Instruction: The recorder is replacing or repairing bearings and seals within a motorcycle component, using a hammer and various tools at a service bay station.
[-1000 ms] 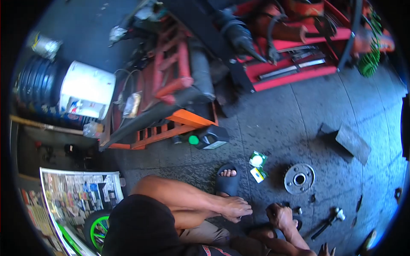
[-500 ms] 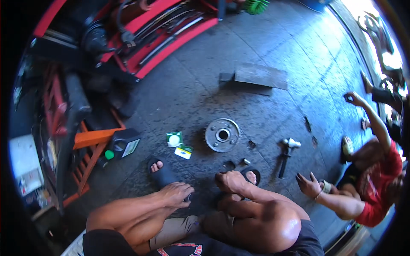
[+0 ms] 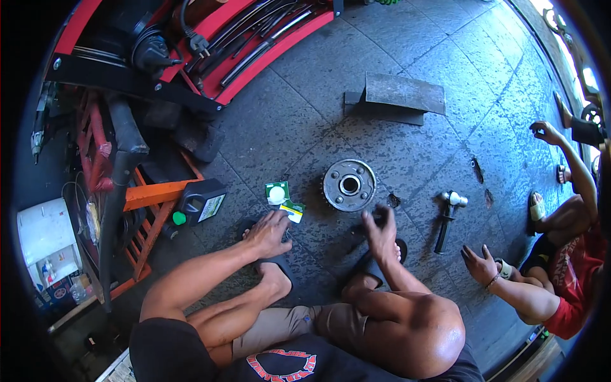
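My left hand is just below a green and white packet and a yellow-white card, fingers apart and slightly curled; a thin shape by its fingertips is too small to make out. My right hand has thumb and fingers apart, just below a round toothed metal hub lying flat with its centre bore upward. Right of that hand lies a black-handled hammer.
A red tool trolley stands at upper left, an orange metal frame with a black bottle at left. Bent metal plates lie beyond the hub. A person in red sits at right; another person's leg shows behind.
The view has swung right and settled, bringing the people at right in. Both my hands have lifted forward from beside my knees toward the hub and packets, their fingers spreading.
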Demonstrator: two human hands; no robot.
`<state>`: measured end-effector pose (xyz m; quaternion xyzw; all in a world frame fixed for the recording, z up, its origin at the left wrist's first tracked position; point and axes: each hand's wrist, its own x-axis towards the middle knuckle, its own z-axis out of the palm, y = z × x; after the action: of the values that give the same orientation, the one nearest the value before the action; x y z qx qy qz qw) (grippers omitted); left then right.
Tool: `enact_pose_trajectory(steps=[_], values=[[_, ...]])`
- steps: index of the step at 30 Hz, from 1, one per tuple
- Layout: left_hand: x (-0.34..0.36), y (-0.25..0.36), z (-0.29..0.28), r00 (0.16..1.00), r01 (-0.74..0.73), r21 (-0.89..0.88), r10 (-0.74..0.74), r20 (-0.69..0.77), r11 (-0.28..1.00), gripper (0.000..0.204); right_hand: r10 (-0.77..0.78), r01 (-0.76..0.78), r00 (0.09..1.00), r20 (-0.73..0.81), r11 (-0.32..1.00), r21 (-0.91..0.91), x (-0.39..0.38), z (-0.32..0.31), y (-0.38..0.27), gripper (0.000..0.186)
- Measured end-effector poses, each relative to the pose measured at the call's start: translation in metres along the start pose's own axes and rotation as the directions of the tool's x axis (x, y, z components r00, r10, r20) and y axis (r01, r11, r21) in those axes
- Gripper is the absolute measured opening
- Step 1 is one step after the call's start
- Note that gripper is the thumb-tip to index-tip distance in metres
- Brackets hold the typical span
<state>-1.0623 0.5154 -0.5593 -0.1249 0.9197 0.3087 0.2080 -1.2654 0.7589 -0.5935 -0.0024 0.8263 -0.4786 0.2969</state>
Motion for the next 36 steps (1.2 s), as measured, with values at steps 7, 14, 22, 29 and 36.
enact_pose_trajectory(steps=[7, 14, 22, 29, 36], values=[[0.001, 0.009, 0.004, 0.999, 0.030, -0.015, -0.030, 0.021, 0.999, 0.045, 0.197, -0.234, 0.967, 0.160, 0.936, 0.262, 0.064, 0.011, -0.040, 0.030], [-0.006, 0.016, 0.008, 0.995, 0.042, -0.064, -0.036, 0.089, 0.997, 0.044, 0.107, -0.112, 0.988, 0.111, 0.992, 0.048, 0.130, 0.007, -0.058, 0.047], [0.040, 0.035, -0.028, 0.925, -0.069, -0.238, -0.028, -0.380, 0.969, 0.042, -0.209, 0.310, 0.924, 0.321, 0.900, -0.306, 0.004, 0.014, -0.019, 0.033], [0.138, 0.059, -0.039, 0.805, -0.178, -0.150, 0.057, -0.591, 0.973, 0.040, -0.324, 0.548, 0.831, 0.452, 0.613, -0.569, 0.025, 0.045, 0.003, 0.046], [0.178, 0.073, -0.044, 0.838, -0.147, -0.044, 0.101, -0.537, 0.988, 0.041, -0.429, 0.615, 0.755, 0.496, 0.725, -0.310, 0.011, 0.001, -0.017, 0.053]])
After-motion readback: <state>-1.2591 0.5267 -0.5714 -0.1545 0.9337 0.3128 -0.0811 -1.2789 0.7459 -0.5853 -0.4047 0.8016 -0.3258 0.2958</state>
